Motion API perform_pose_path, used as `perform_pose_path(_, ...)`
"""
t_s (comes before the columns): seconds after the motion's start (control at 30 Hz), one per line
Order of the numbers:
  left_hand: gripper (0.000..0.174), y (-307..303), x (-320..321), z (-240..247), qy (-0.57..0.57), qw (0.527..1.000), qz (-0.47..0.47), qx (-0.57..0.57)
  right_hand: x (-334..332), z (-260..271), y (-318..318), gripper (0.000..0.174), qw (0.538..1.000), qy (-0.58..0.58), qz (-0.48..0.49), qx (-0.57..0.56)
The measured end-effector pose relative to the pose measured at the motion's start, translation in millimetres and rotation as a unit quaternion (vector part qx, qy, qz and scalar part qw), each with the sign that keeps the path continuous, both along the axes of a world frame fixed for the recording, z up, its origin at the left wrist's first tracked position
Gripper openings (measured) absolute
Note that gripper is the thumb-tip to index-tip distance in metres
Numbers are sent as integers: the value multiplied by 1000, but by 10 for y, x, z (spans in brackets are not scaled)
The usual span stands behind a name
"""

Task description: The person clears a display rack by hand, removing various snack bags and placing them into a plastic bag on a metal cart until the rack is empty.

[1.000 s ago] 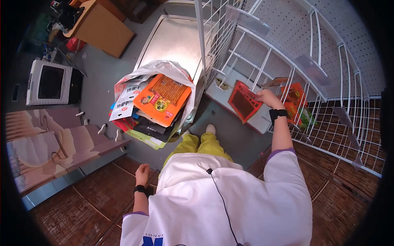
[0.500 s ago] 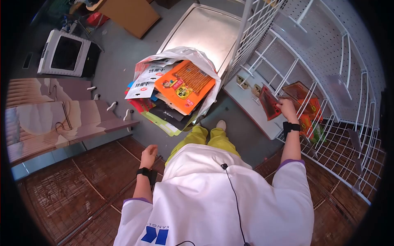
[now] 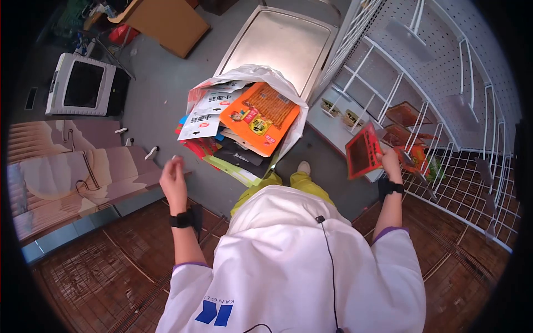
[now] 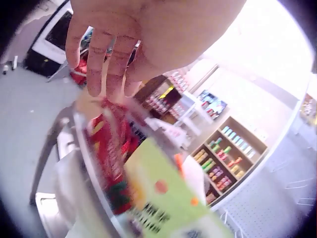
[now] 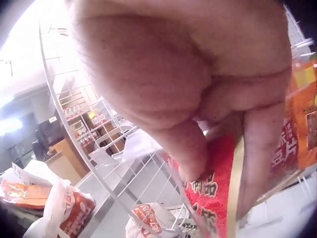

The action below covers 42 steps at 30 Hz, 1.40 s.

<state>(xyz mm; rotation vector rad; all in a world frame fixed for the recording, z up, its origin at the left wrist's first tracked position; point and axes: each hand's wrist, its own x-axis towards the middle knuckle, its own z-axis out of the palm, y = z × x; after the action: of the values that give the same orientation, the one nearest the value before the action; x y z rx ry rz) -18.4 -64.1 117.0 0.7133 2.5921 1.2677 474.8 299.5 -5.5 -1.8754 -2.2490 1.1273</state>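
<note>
Head view: the right hand (image 3: pixel 390 158) pinches a red snack packet (image 3: pixel 363 151) by its edge, upright, just beside the white wire rack (image 3: pixel 466 177) — the left hand (image 3: pixel 173 178) hangs raised, holding nothing, well apart. Left wrist view: fingers (image 4: pixel 106 54) relaxed above blurred packets (image 4: pixel 148 188). Right wrist view: thumb and fingers (image 5: pixel 188 153) grip the packet, rack behind.
</note>
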Motion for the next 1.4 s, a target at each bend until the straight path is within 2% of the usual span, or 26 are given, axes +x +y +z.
perform_pose_path(0.1,15,577,-183,606,55,991,-120,-21,-89,192,-410,14,1000,-3,22,-20)
perform_pose_path(0.17,16,972,-249,801,126,963,-233,-44,-367,687,-707,12,984,-99,139,45)
perform_pose_path(0.2,17,1189,-266,832,165,942,-289,-48,-497,914,-815,12,985,-99,135,46)
perform_pose_path(0.27,16,1620,-314,782,235,876,-421,-19,-713,1391,-1002,12,972,-109,198,69)
perform_pose_path(0.33,16,1995,-379,575,229,831,-504,-46,-897,1853,-1106,12,974,-85,195,83)
perform_pose_path(0.37,18,2176,-434,440,261,800,-537,-65,-986,2074,-1135,12,973,-59,198,99)
perform_pose_path(0.4,20,2331,-474,327,291,766,-567,-83,-1071,2283,-1151,12,970,-31,205,128)
perform_pose_path(0.43,20,2465,-477,273,292,761,-574,-78,-1227,2558,-1193,10,976,-10,177,127)
perform_pose_path(0.5,27,2708,-473,193,353,692,-591,-219,-1479,2949,-1275,7,966,29,180,182)
perform_pose_path(0.53,27,2819,-495,157,354,688,-596,-215,-1614,3053,-1329,8,960,50,181,206)
perform_pose_path(0.57,28,2933,-524,122,313,676,-619,-249,-1763,3065,-1396,8,961,47,175,207)
perform_pose_path(0.6,30,3077,-581,71,272,661,-639,-284,-1919,3066,-1460,11,948,93,186,241)
perform_pose_path(0.63,30,3262,-760,-247,226,667,-672,-226,-2070,3053,-1513,14,931,139,196,275)
perform_pose_path(0.67,30,3341,-783,-224,228,662,-678,-225,-2215,2919,-1550,18,917,161,218,293)
perform_pose_path(0.73,32,3467,-771,-88,76,682,-675,-271,-2518,2539,-1649,21,900,193,247,303)
perform_pose_path(0.8,33,3503,-806,-51,81,672,-698,-236,-2738,1995,-1710,22,881,233,270,311)
perform_pose_path(0.87,32,3527,-861,-40,89,663,-714,-208,-2821,1523,-1800,18,884,215,260,323)
perform_pose_path(0.93,32,3531,-832,-19,95,654,-725,-192,-2820,1167,-1822,16,893,150,300,301)
perform_pose_path(0.97,33,3494,-814,-10,160,643,-731,-161,-2799,1070,-1821,16,894,147,295,303)
perform_pose_path(1.0,34,3453,-795,5,225,631,-732,-128,-2787,1036,-1801,15,907,119,251,317)
perform_pose_path(1.03,35,3409,-759,15,243,626,-731,-121,-2772,1011,-1774,15,917,91,207,330)
perform_pose_path(1.17,32,3171,-649,95,285,642,-704,-109,-2871,1047,-1541,11,901,58,139,407)
perform_pose_path(1.27,29,3133,-657,72,250,653,-709,-93,-3037,1055,-1493,16,918,6,136,373)
perform_pose_path(1.3,28,3127,-683,27,256,651,-711,-72,-3095,1022,-1500,12,921,-26,145,360)
perform_pose_path(1.33,28,3104,-666,28,230,663,-708,-76,-3124,988,-1505,9,927,35,154,341)
perform_pose_path(1.4,27,3071,-633,67,209,656,-718,-97,-3145,782,-1529,12,926,43,189,323)
